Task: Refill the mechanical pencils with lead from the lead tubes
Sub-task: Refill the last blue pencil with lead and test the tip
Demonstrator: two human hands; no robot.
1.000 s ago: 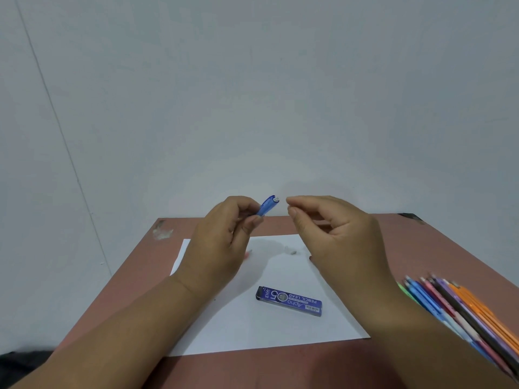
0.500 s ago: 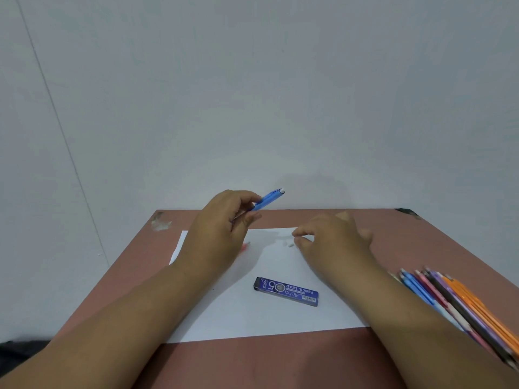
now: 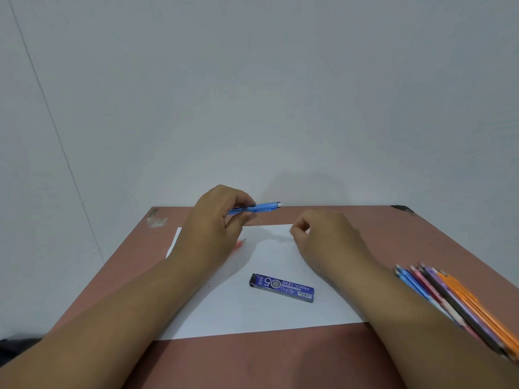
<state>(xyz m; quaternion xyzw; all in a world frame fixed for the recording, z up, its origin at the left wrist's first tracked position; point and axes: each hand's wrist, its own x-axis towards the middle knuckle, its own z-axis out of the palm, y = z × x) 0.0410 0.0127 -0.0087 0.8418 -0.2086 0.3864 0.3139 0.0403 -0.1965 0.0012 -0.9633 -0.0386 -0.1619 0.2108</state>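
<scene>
Left hand (image 3: 216,220): raised above far-left part of white paper sheet (image 3: 252,313), fingers and thumb curled round blue mechanical pencil (image 3: 261,206); pencil nearly level, white-capped end pointing right, clear of the fingers
Right hand (image 3: 323,237): low over far-right part of the sheet, fingers curled inward, fingertip and thumb close together near sheet's far edge; whether anything is pinched between them, cannot tell
Lead tube (image 3: 281,288): dark blue, flat, labelled "PENCIL LEAD", lying on the sheet between both forearms, nearer than both hands, touched by neither
Pink item (image 3: 239,244): small end with thin tip showing on the sheet from under left hand, rest hidden
Bundle of mechanical pencils (image 3: 460,307): blue, pink, black, purple, orange, laid side by side on brown table (image 3: 280,366) at right, partly behind right forearm
Table: against pale wall (image 3: 252,94), scuffed patch at far-left corner, dark chip at far-right corner
</scene>
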